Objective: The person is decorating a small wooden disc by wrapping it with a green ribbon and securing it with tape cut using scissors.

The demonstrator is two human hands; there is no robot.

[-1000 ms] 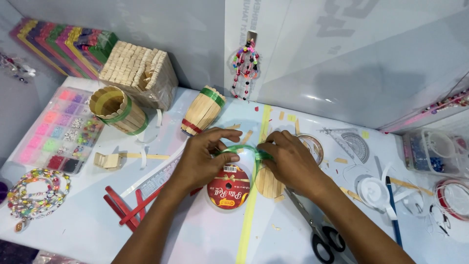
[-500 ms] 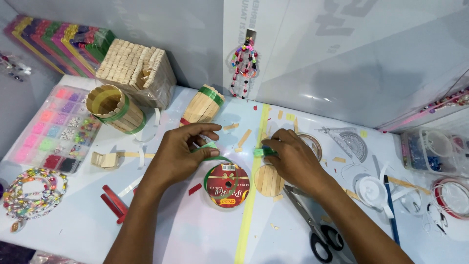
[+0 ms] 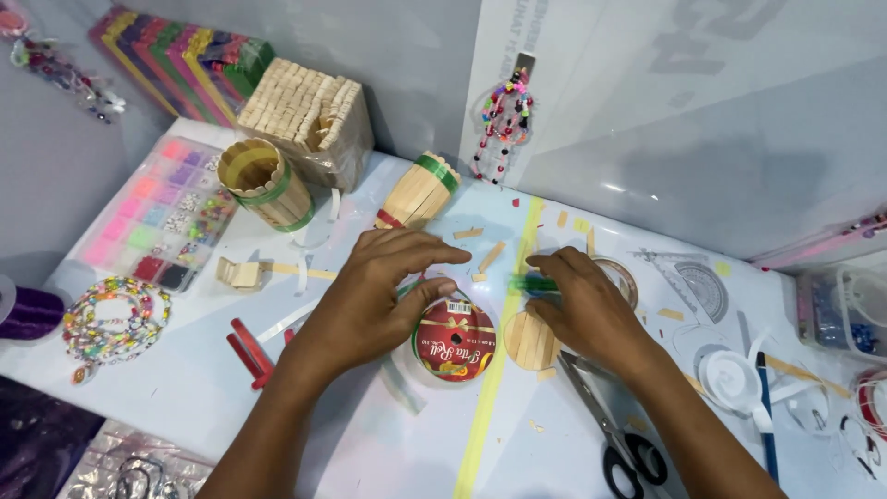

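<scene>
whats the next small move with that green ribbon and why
Probably draw the right hand a little further right to pull more green ribbon off the ribbon spool. The left hand rests on the spool's edge and can steady it, the right fingers pinch only a short green end, and the round disc of wooden sticks lies just below it, with scissors nearby.

A white table (image 3: 231,407) stands against glossy grey-white wall panels (image 3: 702,111).

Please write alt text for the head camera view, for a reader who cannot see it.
The left hand rests on a ribbon spool while the right hand pinches green ribbon above a wooden disc. Around them on the white table lie scissors and stick cups.
</scene>
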